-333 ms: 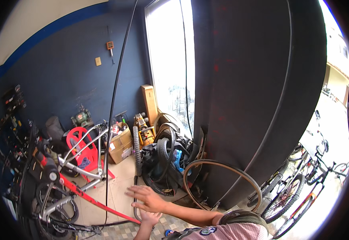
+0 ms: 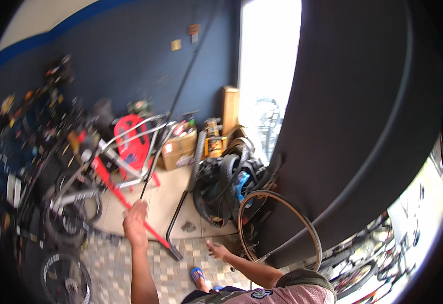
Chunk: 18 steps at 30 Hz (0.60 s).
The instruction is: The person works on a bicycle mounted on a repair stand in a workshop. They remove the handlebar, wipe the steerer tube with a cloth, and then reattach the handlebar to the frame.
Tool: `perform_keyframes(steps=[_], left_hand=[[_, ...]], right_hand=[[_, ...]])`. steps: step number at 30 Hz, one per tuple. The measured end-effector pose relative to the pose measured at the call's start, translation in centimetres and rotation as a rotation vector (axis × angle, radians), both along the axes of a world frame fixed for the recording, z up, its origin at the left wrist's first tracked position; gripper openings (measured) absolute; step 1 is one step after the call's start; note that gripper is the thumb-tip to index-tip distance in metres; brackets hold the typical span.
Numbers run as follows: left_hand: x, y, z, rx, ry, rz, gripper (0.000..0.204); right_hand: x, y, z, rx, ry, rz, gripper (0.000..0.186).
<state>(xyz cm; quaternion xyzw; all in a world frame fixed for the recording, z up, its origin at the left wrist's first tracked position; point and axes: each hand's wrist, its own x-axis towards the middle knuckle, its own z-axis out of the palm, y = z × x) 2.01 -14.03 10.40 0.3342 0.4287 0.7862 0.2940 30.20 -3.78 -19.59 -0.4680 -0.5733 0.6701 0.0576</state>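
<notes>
My left hand (image 2: 135, 223) is raised where a thin black hanging line (image 2: 178, 101) meets its fingertips from my view; motion blur hides whether it grips it. It overlaps the red bar (image 2: 107, 177) of a floor stand, whose silver bike frame (image 2: 130, 129) sits at left. My right hand (image 2: 217, 249) is open and holds nothing, right of a bent black bar (image 2: 175, 218). A tan-rimmed wheel (image 2: 316, 243) leans by a dark panel (image 2: 353, 101) at right.
A red chair (image 2: 125, 133), cardboard box (image 2: 178, 152) and pile of tyres (image 2: 208, 202) line the blue wall. Tools hang at far left above a wheel (image 2: 46, 276). Bikes (image 2: 363, 273) stand outside at lower right. My sandalled foot (image 2: 198, 276) is on the tiled floor.
The view has swung, blurring the scene. My left hand has risen leftward toward the hanging line; my right hand has separated from it and moved rightward.
</notes>
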Motion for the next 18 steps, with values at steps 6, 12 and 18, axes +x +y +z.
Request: perform_keyframes(steps=[6,12,18], left_hand=[[13.2,-7.0,-19.2,-0.054,0.898,0.217,0.062],[5.7,-29.5,-30.1,-1.464,0.462,-0.134,0.081],[8.3,-45.4,-29.9,-1.095,-0.541,0.289,0.078]], right_hand=[[-9.0,-8.3,5.9,-0.696,0.737,0.137,0.124],[-13.7,-9.5,27.6,-0.54,0.792,0.101,0.1],[-20.0,-18.0,34.7,0.512,0.996,0.309,0.065]])
